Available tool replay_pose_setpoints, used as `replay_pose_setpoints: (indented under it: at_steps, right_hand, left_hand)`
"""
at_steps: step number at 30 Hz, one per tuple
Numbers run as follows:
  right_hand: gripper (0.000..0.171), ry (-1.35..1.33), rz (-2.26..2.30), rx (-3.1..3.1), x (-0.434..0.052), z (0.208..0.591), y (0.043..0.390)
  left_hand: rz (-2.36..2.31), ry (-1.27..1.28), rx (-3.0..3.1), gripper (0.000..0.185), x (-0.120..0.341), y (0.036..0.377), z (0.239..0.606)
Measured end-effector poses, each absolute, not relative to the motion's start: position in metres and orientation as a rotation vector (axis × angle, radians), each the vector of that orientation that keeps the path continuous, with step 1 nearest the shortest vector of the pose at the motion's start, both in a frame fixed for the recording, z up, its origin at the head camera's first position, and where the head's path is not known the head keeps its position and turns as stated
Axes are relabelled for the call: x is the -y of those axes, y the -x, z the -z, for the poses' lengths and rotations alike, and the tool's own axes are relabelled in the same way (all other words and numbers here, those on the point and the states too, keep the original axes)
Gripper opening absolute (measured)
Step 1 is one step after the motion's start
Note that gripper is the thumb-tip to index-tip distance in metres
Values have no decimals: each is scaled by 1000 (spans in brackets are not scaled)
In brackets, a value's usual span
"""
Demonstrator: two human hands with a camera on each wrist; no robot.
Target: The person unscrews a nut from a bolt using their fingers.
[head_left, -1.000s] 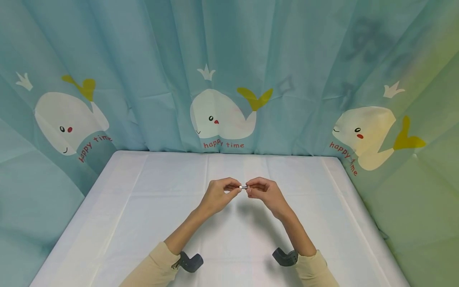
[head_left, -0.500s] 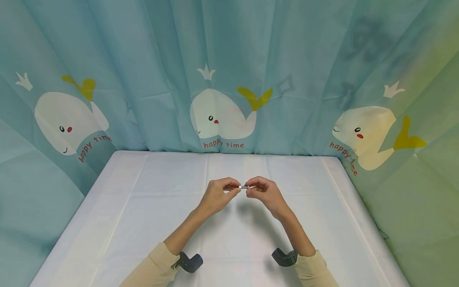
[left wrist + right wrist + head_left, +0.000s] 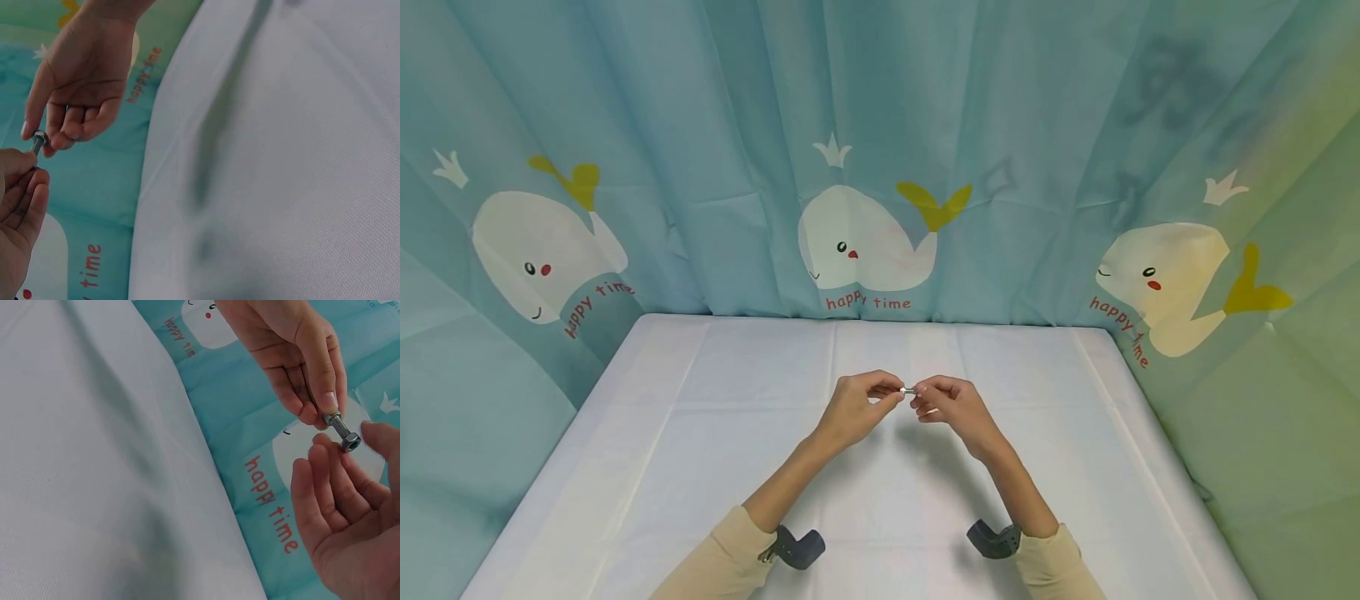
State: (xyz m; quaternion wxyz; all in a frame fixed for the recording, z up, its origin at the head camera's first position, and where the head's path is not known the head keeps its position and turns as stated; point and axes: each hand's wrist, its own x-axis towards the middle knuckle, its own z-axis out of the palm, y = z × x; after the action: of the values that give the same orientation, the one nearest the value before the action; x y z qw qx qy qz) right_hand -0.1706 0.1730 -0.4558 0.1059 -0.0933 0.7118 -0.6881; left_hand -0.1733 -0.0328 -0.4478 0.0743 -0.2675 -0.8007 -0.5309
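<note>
A small metal bolt lies between my two hands, raised over the white table. My left hand pinches it at one end between thumb and fingers, which partly cover that end. On the other end sits a hex nut, its open hole facing outward in the right wrist view. My right hand is at the nut with its fingers loosely extended. The right fingertips are right at the nut's side, while a narrow gap shows between the thumb and the nut in both wrist views.
The white-covered table spreads beneath both arms. Behind and beside it hangs a blue-green curtain printed with whales. A dark wrist device is on the left forearm, another dark wrist device on the right.
My right hand has rolled over at the nut: its thumb has moved up and forward and its fingers now show below. My left hand keeps its hold in place.
</note>
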Motion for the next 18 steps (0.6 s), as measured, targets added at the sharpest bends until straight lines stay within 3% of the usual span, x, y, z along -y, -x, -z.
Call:
replay_pose_setpoints:
  at_steps: [6,18]
  right_hand:
    - [27,361,2073,-2100,-176,456,170]
    - [30,352,2083,-2126,-184,460,172]
  left_hand:
    - [1596,802,2401,8,33,173,447]
    - [1606,790,2385,9,37,173,450]
